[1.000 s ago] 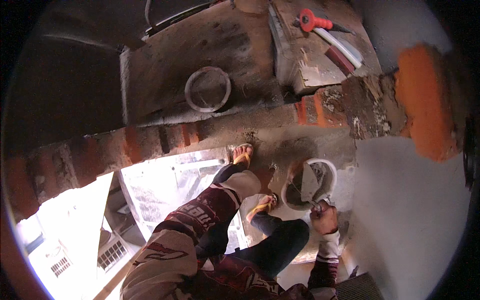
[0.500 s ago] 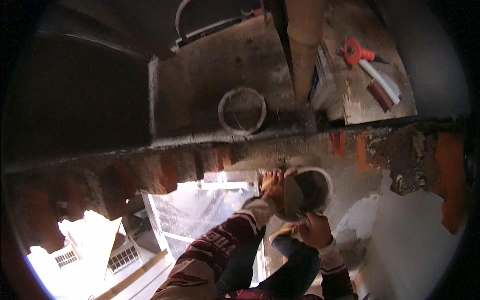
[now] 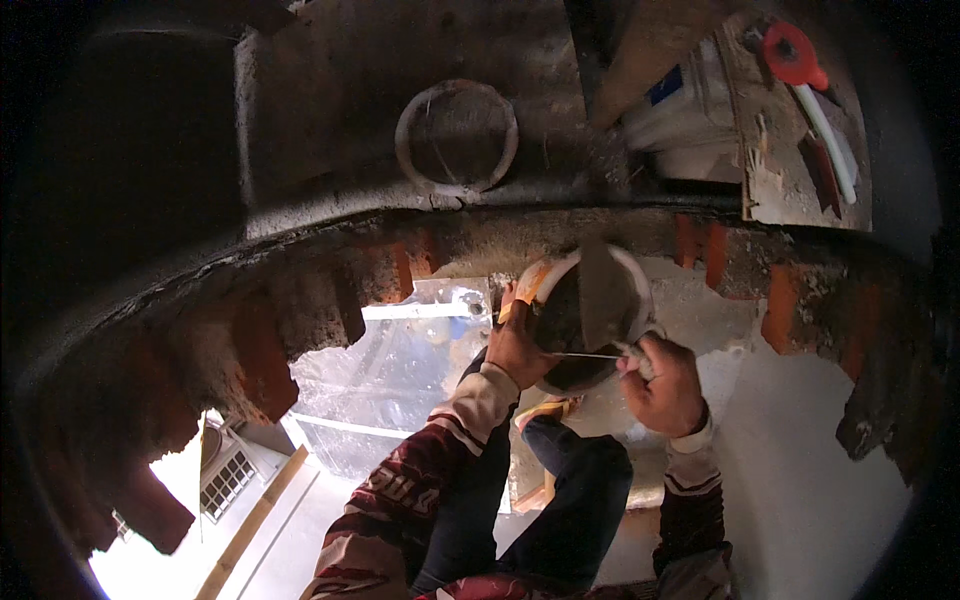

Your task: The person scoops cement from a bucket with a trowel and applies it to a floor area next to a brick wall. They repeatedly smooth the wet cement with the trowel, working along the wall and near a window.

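Note:
In the middle, my left hand [image 3: 515,350] is closed beside a round bucket [image 3: 640,270], its thumb and fingers at the end of a thin pale line [image 3: 590,356] that looks like string. The line runs straight to a whitish, lumpy bundle [image 3: 637,362], apparently wound string, in my closed right hand [image 3: 665,390]. A flat grey piece [image 3: 603,295] stands up across the bucket's mouth. The bucket's inside is dark and its contents cannot be made out. Below it a foot [image 3: 545,411] with an orange strap shows by my bent legs.
Broken brick edges [image 3: 260,360] arch around the opening below. A ring [image 3: 402,140] lies on the board beyond. At far right, a red-guarded chisel [image 3: 792,55] and a white-handled tool [image 3: 825,130] lie on another board [image 3: 800,212]. Clear sheeting [image 3: 370,375] stretches at left.
The view has shifted, bringing the bucket higher in the picture. My hands have drawn apart above its near side, with the thin line now straight between them.

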The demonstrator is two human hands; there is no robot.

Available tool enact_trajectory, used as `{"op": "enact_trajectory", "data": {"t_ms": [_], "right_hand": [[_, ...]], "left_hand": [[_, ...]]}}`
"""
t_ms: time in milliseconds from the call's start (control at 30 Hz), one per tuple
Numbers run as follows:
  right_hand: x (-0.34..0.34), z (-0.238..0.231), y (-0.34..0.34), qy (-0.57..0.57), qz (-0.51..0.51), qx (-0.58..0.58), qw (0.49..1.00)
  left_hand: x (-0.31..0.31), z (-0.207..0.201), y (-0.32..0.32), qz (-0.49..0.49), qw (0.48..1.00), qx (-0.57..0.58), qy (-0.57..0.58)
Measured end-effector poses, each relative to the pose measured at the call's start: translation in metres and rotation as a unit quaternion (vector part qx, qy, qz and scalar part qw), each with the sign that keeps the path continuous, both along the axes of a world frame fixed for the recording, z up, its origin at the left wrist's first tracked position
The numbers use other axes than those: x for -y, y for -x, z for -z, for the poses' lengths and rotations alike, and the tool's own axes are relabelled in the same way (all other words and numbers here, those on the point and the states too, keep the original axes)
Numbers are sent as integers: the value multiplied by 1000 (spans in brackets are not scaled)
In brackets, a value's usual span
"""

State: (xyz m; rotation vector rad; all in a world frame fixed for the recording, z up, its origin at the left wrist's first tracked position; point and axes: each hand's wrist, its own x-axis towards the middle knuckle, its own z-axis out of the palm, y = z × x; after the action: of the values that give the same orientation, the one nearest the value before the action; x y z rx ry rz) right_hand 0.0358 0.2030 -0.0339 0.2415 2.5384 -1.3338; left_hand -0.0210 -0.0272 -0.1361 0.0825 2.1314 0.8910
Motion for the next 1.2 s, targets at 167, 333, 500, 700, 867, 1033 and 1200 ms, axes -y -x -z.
{"op": "enact_trajectory", "data": {"t_ms": [167,333,500,700,867,1033,1200], "right_hand": [[-10,-4,50,-38,12,-50,998],[-14,-17,79,28,132,-21,991],[-22,-1,61,60,188,42,979],[-37,27,22,48,108,95,988],[-39,31,8,77,84,124,986],[-38,34,17,68,18,124,990],[-37,35,24,64,-65,143,986]], "left_hand": [[-5,-30,-5,-16,998,55,19],[-1,-31,-8,-179,982,27,-48],[6,-31,-10,-288,952,66,-78],[-6,-41,-22,-438,890,22,-122],[-6,-60,-46,-489,864,-65,-103],[15,-79,-97,-621,773,-93,-90],[36,-102,-157,-703,702,-110,-22]]}}
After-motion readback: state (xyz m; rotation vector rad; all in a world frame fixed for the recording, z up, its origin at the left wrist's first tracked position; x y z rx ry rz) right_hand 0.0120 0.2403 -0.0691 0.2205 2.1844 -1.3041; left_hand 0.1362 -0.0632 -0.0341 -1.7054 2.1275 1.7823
